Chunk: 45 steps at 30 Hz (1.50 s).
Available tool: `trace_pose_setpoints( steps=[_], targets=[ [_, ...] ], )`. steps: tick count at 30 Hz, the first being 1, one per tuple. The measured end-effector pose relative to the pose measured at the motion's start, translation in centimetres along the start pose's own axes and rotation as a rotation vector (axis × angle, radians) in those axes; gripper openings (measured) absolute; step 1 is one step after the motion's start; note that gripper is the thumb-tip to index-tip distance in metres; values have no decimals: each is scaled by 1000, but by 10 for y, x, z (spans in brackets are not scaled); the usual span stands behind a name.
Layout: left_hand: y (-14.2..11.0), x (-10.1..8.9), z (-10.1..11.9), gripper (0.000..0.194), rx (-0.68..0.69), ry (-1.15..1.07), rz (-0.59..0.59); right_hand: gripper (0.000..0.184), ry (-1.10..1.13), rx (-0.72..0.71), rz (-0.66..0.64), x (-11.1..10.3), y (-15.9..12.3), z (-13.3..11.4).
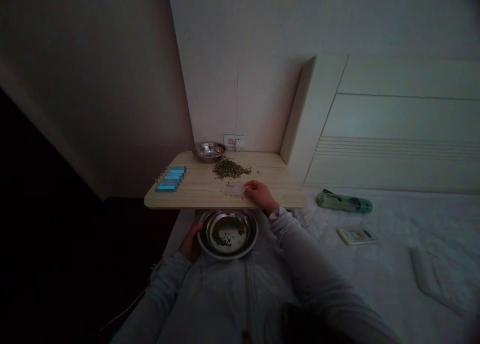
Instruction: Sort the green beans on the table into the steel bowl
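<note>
My left hand [191, 242] grips the left rim of a round metal bowl [228, 257], which sits at my lap just below the tabletop's front edge. Inside that bowl, small dark green grains [221, 236] lie in a curved band. Over the table, my right hand [259, 195] is closed, its fingertips pinching a thin, pale, translucent sheet [235, 189] that lies close to the wood. Just beyond the sheet is a loose heap of similar green grains [229, 168], with a few strays scattered around it.
A second metal bowl [209, 157] stands at the back left of the wooden tabletop [195, 194]. A blurred blue flat object [171, 179] lies at the left. On the bed to the right are a green bottle [344, 202] and a pale flat packet [357, 236]. A wall socket [234, 141] is behind.
</note>
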<state>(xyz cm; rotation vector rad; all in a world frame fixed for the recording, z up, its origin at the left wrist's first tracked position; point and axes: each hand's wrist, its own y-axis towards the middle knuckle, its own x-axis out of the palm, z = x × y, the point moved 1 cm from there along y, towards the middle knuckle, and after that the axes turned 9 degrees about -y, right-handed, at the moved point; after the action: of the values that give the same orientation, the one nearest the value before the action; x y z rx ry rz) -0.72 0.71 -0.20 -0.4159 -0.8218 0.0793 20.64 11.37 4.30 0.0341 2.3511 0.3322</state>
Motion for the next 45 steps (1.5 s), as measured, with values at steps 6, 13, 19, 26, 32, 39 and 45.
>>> trace_pose_setpoints(
  steps=[6, 13, 19, 26, 32, 39, 45],
  targets=[
    [0, 0, 0, 20, -15, -1, 30, 20, -32, 0, 9, 0, -6, -3],
    [1, -1, 0, 21, -24, -8, 1, 19, -20, -9, -26, 0, -7, -3],
    [2, -2, -1, 21, -28, -14, 14, 19, -14, -22, -77, 3, -5, 1],
    [4, -5, -1, 20, -31, -3, 29, 19, -11, -30, -99, 3, -6, 2],
    [0, -1, -1, 21, -28, -2, 44, 19, 13, -24, -125, 3, -7, 1],
    [3, -3, -1, 21, -19, -3, 27, 19, 34, -29, -149, 3, -6, 2],
    [3, -4, -2, 23, -40, -16, -14, 19, 88, -22, -194, 1, -8, -2]
  ],
)
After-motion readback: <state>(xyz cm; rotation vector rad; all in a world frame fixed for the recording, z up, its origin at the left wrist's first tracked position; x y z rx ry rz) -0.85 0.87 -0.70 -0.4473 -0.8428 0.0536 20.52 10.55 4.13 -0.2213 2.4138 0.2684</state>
